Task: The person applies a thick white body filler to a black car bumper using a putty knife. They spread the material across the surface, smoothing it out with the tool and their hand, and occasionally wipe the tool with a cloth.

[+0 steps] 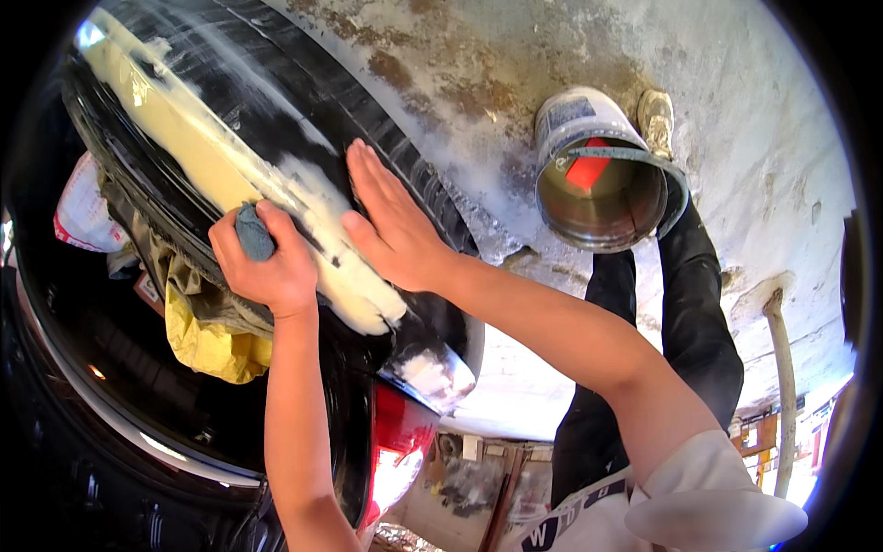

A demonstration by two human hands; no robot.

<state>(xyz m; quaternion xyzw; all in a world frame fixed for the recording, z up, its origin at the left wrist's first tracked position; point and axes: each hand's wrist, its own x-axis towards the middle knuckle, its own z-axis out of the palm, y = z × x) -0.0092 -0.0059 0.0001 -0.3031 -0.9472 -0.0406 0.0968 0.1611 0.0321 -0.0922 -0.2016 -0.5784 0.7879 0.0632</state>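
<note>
My left hand [269,262] grips a small grey-blue pad [255,233], rounded and sponge-like, against the edge of a black car's rear body panel [262,115]. A long strip of cream-coloured filler [198,147] runs along the panel under and beside that hand. My right hand [395,225] lies flat on the panel to the right of the pad, fingers stretched out and holding nothing. Whitish smears of filler [308,179] show between the two hands. Below them is the car's red tail light [400,446].
On the right, a metal bucket [602,207] with a red piece [587,166] inside stands on the stained concrete floor [736,110] by my shoe [656,120]. The open boot at left holds a yellow bag [216,340] and a white sack [87,207]. A wooden stick [783,386] stands far right.
</note>
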